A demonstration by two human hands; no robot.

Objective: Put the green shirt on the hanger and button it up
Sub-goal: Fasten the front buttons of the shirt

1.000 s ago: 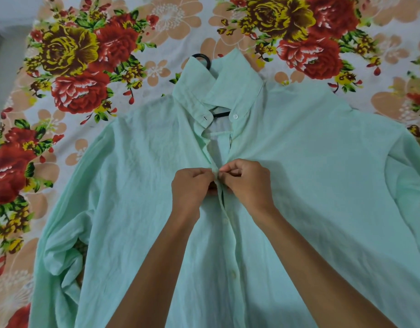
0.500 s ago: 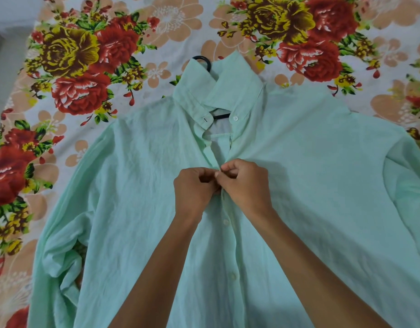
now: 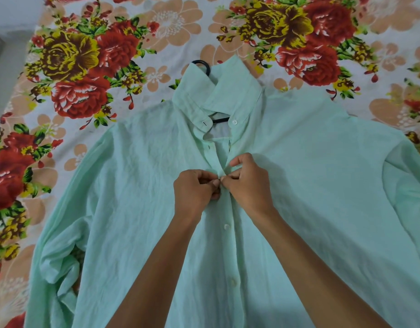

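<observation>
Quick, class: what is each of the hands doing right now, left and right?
Left hand: closed, pinching the green shirt at its front edge.
Right hand: closed, pinching the shirt's opposite front edge.

Buttoning a green shirt (image 3: 138,209) on a bed

Left hand (image 3: 193,192) and right hand (image 3: 250,185) pinch the shirt's front edges together; the collar and black hanger (image 3: 205,66) lie beyond the fingers (image 3: 224,179).

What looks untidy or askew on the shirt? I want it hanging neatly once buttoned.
The green shirt's collar stands up unevenly and is still unbuttoned, with the hanger showing. The sleeve cuff on the left of the picture is bunched and crumpled. Both hands pinch the placket.
</observation>
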